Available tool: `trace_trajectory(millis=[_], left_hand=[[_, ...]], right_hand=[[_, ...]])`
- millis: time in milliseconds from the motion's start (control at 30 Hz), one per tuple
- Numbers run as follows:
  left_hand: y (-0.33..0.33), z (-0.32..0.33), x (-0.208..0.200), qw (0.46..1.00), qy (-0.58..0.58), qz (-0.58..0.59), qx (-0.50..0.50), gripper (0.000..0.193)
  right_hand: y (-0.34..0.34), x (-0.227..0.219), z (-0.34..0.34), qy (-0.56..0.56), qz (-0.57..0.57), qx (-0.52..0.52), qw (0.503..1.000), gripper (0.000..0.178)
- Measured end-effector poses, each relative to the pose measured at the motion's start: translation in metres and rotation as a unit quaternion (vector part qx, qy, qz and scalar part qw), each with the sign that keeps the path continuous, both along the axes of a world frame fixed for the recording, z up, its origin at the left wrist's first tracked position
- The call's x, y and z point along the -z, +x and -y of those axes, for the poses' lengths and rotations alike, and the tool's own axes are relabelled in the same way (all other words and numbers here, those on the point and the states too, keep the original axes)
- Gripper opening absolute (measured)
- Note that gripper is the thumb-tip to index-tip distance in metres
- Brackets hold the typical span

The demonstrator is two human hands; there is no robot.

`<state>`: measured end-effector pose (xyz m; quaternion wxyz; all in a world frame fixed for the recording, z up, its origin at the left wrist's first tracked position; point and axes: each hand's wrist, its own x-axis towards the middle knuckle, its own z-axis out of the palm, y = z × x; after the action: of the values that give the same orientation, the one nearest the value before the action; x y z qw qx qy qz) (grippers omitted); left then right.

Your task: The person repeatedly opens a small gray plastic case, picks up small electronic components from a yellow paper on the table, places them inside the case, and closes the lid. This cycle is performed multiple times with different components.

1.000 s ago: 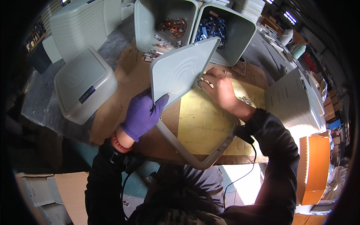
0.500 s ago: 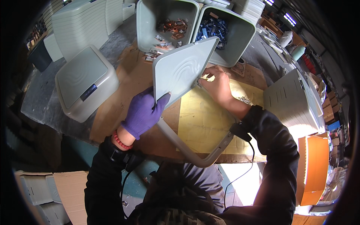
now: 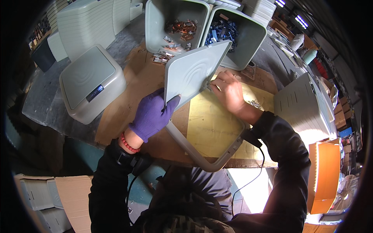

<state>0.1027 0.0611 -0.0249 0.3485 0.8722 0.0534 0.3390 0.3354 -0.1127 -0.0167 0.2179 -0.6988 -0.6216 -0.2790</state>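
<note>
Dark desk (image 3: 44, 103) space carries, at its near edge, a grey frame (image 3: 185, 146) with a raised lid (image 3: 190, 72), pinched in the gloved left hand's (image 3: 154, 112) grip, the bare right hand's (image 3: 232, 94) grip bunched beside it, its hold unclear.

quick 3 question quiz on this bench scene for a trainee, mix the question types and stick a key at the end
1. Fill in: the raised lid is held by the ____, in a purple glove.
2. True or false: the right hand is bare.
3. Multiple choice: beyond the lid are a left bin and a right bin. Where are the blue parts?
A) left bin only
B) right bin only
C) both bins

Key:
1. left hand
2. True
3. B
</note>
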Motion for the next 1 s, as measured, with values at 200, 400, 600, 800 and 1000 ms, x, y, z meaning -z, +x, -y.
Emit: trace_trajectory(millis=[200, 400, 600, 800, 1000], left_hand=[[0.000, 0.001, -0.002, 1.000, 0.020, 0.008, -0.008, 0.030], [0.001, 0.013, -0.003, 0.995, 0.083, 0.026, -0.046, 0.029], [0.001, 0.016, 0.000, 0.996, 0.074, 0.012, -0.049, 0.031], [0.003, 0.005, 0.000, 0.998, 0.040, -0.003, -0.047, 0.029], [-0.004, -0.018, -0.007, 0.997, -0.042, 0.018, -0.064, 0.025]], right_hand=[[0.002, 0.000, -0.001, -0.057, 0.098, -0.005, 0.994, 0.008], [0.006, 0.004, -0.009, -0.059, 0.137, -0.007, 0.989, 0.007], [-0.001, 0.008, -0.019, -0.031, -0.109, 0.176, 0.978, 0.032], [0.011, -0.027, -0.025, -0.214, -0.231, 0.242, 0.918, 0.043], [0.084, -0.044, -0.031, -0.144, -0.267, 0.140, 0.942, 0.027]])
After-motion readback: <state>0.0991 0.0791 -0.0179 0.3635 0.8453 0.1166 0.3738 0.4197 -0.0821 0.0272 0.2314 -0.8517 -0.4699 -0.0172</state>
